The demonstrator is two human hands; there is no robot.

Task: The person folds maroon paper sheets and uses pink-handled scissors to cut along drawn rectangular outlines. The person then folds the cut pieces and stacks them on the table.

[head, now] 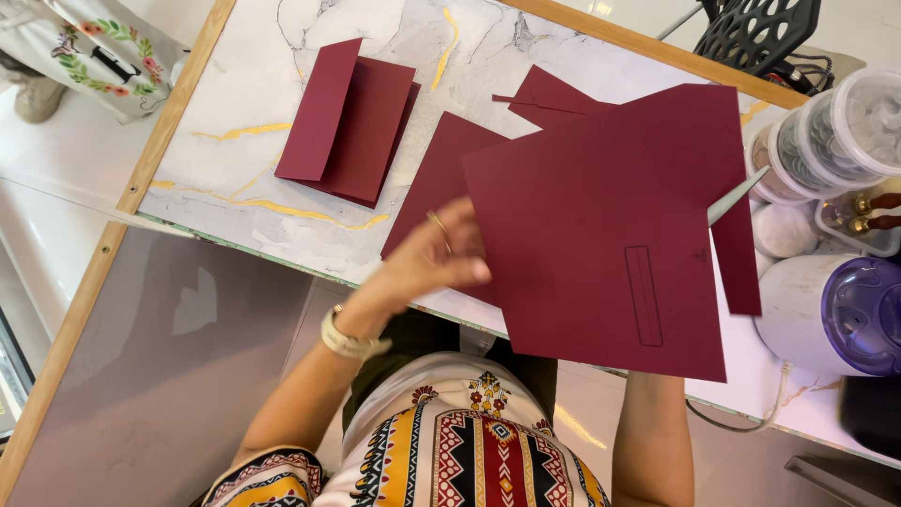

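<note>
My left hand (434,255), with a ring and a pale wristwatch, grips the left edge of a large maroon card sheet (601,225) held up over the table. The sheet has stepped cut edges and a thin rectangle outlined near its bottom. My right forearm (652,441) goes up behind the sheet, which hides the hand. A pale pointed blade tip (738,196) sticks out past the sheet's right edge. A folded maroon card (347,122) lies flat at the far left of the table.
More maroon card pieces (435,178) lie under the held sheet on the marble-patterned tabletop (244,178). Clear round containers (845,122), gold-tipped stamps (868,211) and a white and purple appliance (840,314) crowd the right. Another person's floral garment (103,52) shows top left.
</note>
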